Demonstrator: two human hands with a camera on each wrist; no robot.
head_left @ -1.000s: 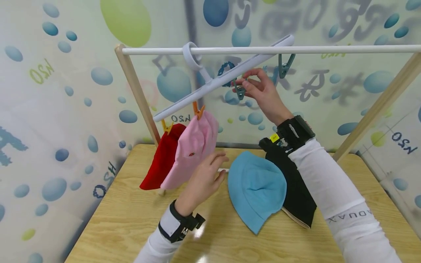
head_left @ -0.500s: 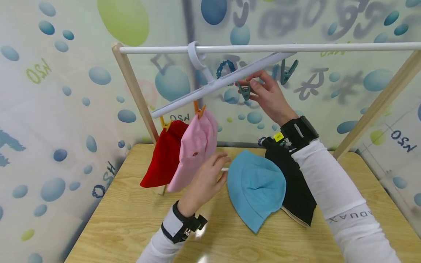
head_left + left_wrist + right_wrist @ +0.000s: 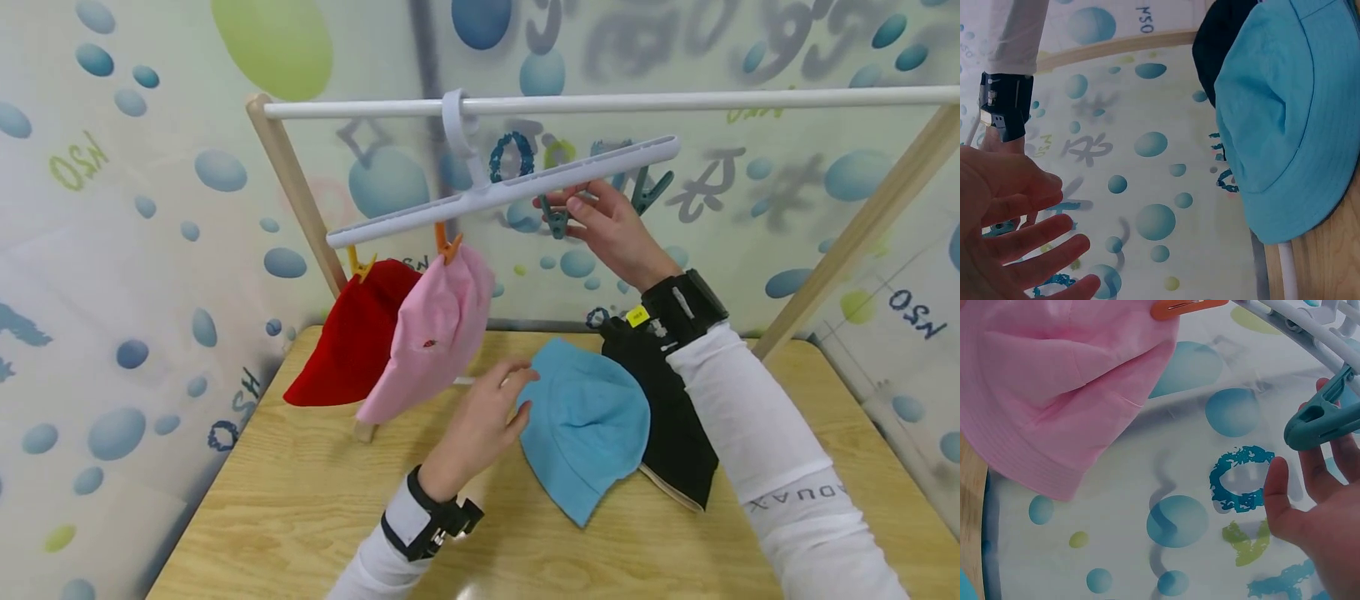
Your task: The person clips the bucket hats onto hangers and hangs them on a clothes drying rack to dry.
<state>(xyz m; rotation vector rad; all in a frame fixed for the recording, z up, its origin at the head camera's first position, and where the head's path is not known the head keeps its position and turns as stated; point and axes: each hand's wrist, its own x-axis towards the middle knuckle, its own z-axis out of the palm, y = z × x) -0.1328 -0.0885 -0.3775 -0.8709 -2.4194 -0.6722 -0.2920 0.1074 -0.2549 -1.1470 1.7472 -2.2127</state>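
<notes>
A light purple hanger (image 3: 502, 190) hangs tilted from the white rail, its right end higher. Clipped to its left side are a red hat (image 3: 352, 337) by a yellow clip (image 3: 362, 265) and a pink bucket hat (image 3: 438, 333) by an orange clip (image 3: 448, 243). My right hand (image 3: 618, 229) is at a green clip (image 3: 1322, 422) under the hanger; its fingers lie behind the clip, the thumb apart from it. My left hand (image 3: 480, 421) is held above the table with fingers loosely bent and holding nothing, beside a blue bucket hat (image 3: 588, 425).
A black hat (image 3: 667, 417) with a yellow tag lies partly under the blue one on the wooden table (image 3: 300, 517). Another green clip (image 3: 648, 192) hangs farther right. The white rail (image 3: 720, 101) spans two wooden legs, with a patterned wall behind.
The hanger's right end has come down and its left end has risen, turning a little. The hanging hats have swung left. My right hand has shifted slightly down, my left slightly right.
</notes>
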